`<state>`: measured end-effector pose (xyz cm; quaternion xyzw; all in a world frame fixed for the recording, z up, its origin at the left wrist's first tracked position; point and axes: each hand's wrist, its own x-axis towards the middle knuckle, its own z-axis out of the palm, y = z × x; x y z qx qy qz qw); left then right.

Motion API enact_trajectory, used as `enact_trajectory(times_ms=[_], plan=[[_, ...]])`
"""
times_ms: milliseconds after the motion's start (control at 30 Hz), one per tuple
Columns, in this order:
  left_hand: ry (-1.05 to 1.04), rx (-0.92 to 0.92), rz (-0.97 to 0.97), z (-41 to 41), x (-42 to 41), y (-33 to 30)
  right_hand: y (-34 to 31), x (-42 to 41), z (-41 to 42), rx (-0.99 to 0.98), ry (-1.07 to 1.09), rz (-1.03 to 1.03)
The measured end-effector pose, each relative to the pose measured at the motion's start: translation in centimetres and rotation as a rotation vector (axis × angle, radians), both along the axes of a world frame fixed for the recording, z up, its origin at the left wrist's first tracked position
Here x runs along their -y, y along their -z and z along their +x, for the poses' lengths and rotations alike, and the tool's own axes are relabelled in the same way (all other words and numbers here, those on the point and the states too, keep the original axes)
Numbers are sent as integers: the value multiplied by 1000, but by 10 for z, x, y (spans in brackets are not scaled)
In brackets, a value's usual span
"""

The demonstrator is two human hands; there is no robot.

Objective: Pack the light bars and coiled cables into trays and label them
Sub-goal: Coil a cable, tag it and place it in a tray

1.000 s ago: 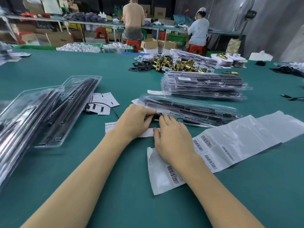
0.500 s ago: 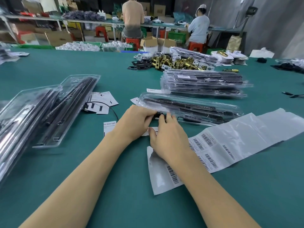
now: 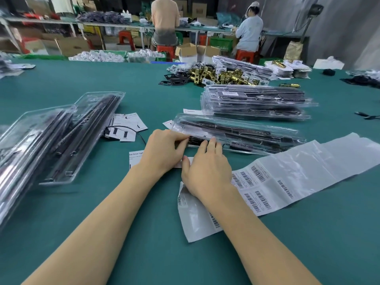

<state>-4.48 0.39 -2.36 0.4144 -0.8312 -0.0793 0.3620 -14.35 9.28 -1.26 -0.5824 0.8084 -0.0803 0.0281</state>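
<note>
Our right hand [image 3: 207, 171] has slid slightly left along the tray [image 3: 246, 134]; fingers flat, pressing its near edge. Left hand [image 3: 164, 151] pinches that edge, steadying it for closing. Label sheet [image 3: 287, 177] just nearside.

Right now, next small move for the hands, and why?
Probably press the tray lid shut along its near edge. Both the left hand and right hand sit at the tray's left end, fingertips on the dark cable there; the label sheet lies untouched beside it.
</note>
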Motion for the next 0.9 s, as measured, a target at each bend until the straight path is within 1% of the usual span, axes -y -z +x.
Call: enact_trajectory(times_ms=[167, 233, 300, 400, 467, 533, 600, 700, 800, 900], plan=[[-1, 189, 3, -1, -4, -6, -2, 2, 0, 0, -4, 39], [7, 239, -1, -1, -6, -9, -1, 2, -3, -25, -15, 40], [48, 252, -11, -1, -10, -10, 0, 1, -6, -55, -27, 39], [181, 235, -9, -3, -13, -9, 1, -1, -9, -53, -29, 21], [269, 258, -37, -5, -14, -9, 1, -1, -9, -47, -25, -1], [340, 290, -19, -6, -15, -8, 1, -2, -9, -35, -22, -13], [353, 322, 31, -5, -14, -6, 1, -1, -10, -4, -23, -20], [353, 354, 53, -5, -12, -2, -1, 1, -13, 60, -32, -62], [359, 322, 71, -7, -12, -3, -3, 3, -18, 131, -41, -160], [339, 318, 48, -7, -12, -4, -3, -1, -25, 142, -21, -282]])
